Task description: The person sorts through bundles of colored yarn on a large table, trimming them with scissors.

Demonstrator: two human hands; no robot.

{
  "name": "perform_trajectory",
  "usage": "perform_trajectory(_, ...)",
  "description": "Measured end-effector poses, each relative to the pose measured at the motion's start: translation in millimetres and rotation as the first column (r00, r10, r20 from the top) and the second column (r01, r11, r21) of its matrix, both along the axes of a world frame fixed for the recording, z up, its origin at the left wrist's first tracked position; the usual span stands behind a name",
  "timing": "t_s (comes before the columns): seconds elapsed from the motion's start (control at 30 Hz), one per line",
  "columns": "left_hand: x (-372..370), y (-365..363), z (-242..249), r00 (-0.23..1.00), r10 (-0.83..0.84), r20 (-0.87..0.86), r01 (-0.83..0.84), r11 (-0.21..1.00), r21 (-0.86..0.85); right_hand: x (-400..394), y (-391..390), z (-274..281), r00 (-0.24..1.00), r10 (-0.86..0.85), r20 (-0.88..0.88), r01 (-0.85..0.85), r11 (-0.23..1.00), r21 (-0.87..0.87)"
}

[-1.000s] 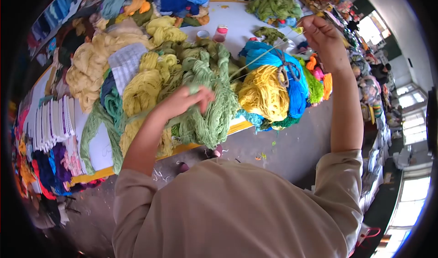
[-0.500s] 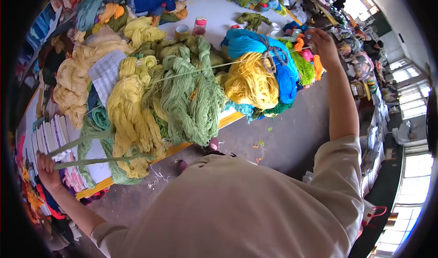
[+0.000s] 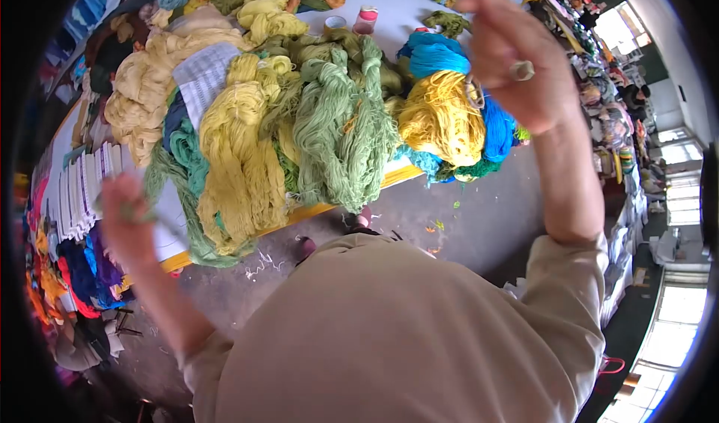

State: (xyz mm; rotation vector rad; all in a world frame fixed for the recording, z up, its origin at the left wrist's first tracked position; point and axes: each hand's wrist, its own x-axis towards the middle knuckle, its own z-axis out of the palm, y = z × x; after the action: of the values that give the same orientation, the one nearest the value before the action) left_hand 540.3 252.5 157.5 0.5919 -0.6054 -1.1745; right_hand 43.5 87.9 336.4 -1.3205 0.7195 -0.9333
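My left hand (image 3: pixel 127 217), blurred by motion, is closed round a strand of green yarn (image 3: pixel 171 227) beside the table's left front edge. My right hand (image 3: pixel 524 67) is raised on the right, close to the camera, with its fingers curled and a pale ring-like band on one finger. Whatever it may pinch does not show. Below and left of it lie a yellow-gold skein (image 3: pixel 443 120) and a bright blue skein (image 3: pixel 496 135), partly covered by the hand. Between my hands, a sage-green skein (image 3: pixel 341 135) and a pale yellow skein (image 3: pixel 243 157) hang over the table edge.
Cream yarn (image 3: pixel 153 86) and a checked cloth (image 3: pixel 206 78) lie on the left of the white table (image 3: pixel 382 0). A pink-and-white spool (image 3: pixel 365 20) and a tape roll (image 3: pixel 335 24) stand behind the skeins. White stacked books or boxes (image 3: pixel 86 187) sit at far left.
Both hands have moved: the left inward and up, the right up and closer to the camera. The thread stretched across the skeins no longer shows. The view has shifted slightly.
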Motion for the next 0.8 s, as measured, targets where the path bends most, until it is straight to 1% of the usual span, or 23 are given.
perform_trajectory(0.03, -81.9, -30.8, 19.6, 0.997, 0.067, 0.026, -0.067, 0.998, -0.010, 34.7, 15.9, 2.0, 0.984, 0.146, 0.099, -0.154, 0.985, 0.073)
perform_trajectory(0.07, -122.8, -57.7, 14.0, 0.997, -0.033, 0.072, 0.044, 0.987, -0.158, 72.0, 27.3, -6.5, 0.949, 0.231, 0.214, -0.242, 0.970, 0.028)
perform_trajectory(0.1, -163.8, -84.6, 8.3, 0.983, -0.131, 0.126, 0.163, 0.941, -0.295, 103.0, 35.9, -5.3, 0.954, 0.227, 0.197, -0.250, 0.963, 0.104)
perform_trajectory(0.13, -195.7, -99.5, -5.5, 0.985, -0.160, 0.067, 0.172, 0.958, -0.228, 127.3, 42.7, 0.5, 0.956, 0.206, 0.209, -0.231, 0.967, 0.103)
perform_trajectory(0.17, -234.8, -96.6, 2.3, 0.989, -0.072, -0.131, 0.067, 0.997, -0.038, 146.0, 48.3, 8.4, 0.958, 0.182, 0.223, -0.209, 0.973, 0.103)
perform_trajectory(0.2, -240.2, -91.0, 11.7, 0.981, -0.192, 0.025, 0.193, 0.978, -0.081, 157.7, 47.3, 16.6, 0.970, 0.123, 0.211, -0.136, 0.990, 0.045)
perform_trajectory(0.23, -245.6, -85.5, 21.1, 0.939, -0.286, 0.193, 0.311, 0.943, -0.119, 158.7, 44.3, 37.6, 0.976, 0.043, 0.215, -0.066, 0.993, 0.100)
perform_trajectory(0.27, -236.3, -77.2, 22.9, 0.856, -0.454, 0.249, 0.493, 0.862, -0.123, 153.6, 33.9, 45.5, 0.968, -0.010, 0.251, -0.012, 0.996, 0.087)
perform_trajectory(0.3, -219.7, -67.0, 16.0, 0.813, -0.499, 0.299, 0.541, 0.838, -0.072, 139.2, 17.0, 50.2, 0.946, -0.068, 0.317, 0.046, 0.996, 0.075)
perform_trajectory(0.37, -172.5, -38.7, 1.7, 0.731, -0.620, 0.284, 0.665, 0.741, -0.095, 101.1, -18.3, 49.2, 0.886, -0.203, 0.417, 0.193, 0.979, 0.067)
perform_trajectory(0.4, -147.9, -16.8, -1.0, 0.726, -0.605, 0.325, 0.648, 0.761, -0.029, 78.8, -36.4, 40.0, 0.856, -0.263, 0.445, 0.254, 0.964, 0.080)
perform_trajectory(0.43, -124.1, 8.0, 1.3, 0.719, -0.591, 0.366, 0.624, 0.781, 0.036, 43.6, -57.3, 23.8, 0.884, -0.207, 0.419, 0.203, 0.978, 0.054)
perform_trajectory(0.5, -85.1, 45.5, 16.5, 0.761, -0.601, 0.245, 0.609, 0.791, 0.052, -11.1, -97.6, -37.3, 0.916, -0.161, 0.366, 0.137, 0.986, 0.091)
perform_trajectory(0.53, -63.4, 60.0, 9.8, 0.804, -0.589, 0.088, 0.593, 0.805, -0.033, -20.0, -107.8, -62.0, 0.927, -0.167, 0.337, 0.122, 0.981, 0.153)
perform_trajectory(0.57, -41.5, 73.7, 2.4, 0.818, -0.570, -0.076, 0.561, 0.820, -0.111, -0.8, -78.5, -75.4, 0.966, -0.158, 0.205, 0.136, 0.984, 0.116)
perform_trajectory(0.6, -20.4, 85.8, 4.3, 0.853, -0.512, -0.098, 0.504, 0.858, -0.099, 15.9, -63.9, -91.0, 0.958, -0.286, 0.025, 0.275, 0.939, 0.205)
perform_trajectory(0.63, -0.7, 97.1, 13.2, 0.885, -0.451, -0.117, 0.443, 0.892, -0.083, 15.8, -62.1, -122.6, 0.972, -0.225, -0.072, 0.235, 0.951, 0.203)
perform_trajectory(0.67, 13.5, 106.4, 23.1, 0.926, -0.352, -0.138, 0.339, 0.934, -0.110, 8.2, -73.4, -157.9, 0.977, -0.155, -0.149, 0.190, 0.946, 0.264)
perform_trajectory(0.7, 26.1, 116.5, 35.7, 0.956, -0.246, -0.161, 0.226, 0.965, -0.136, 16.6, -69.6, -174.1, 0.921, -0.150, -0.360, 0.228, 0.956, 0.183)
perform_trajectory(0.73, 45.4, 135.0, 47.6, 0.973, -0.062, -0.221, 0.042, 0.995, -0.092, 16.3, -82.4, -201.1, 0.878, -0.189, -0.440, 0.287, 0.943, 0.166)
perform_trajectory(0.77, 67.6, 156.8, 57.9, 0.954, 0.127, -0.270, -0.143, 0.989, -0.040, 15.7, -99.7, -231.0, 0.828, -0.225, -0.514, 0.341, 0.930, 0.141)
perform_trajectory(0.8, 91.3, 176.5, 65.5, 0.959, 0.052, -0.278, -0.091, 0.987, -0.131, 15.0, -117.1, -255.0, 0.813, -0.230, -0.535, 0.343, 0.932, 0.121)
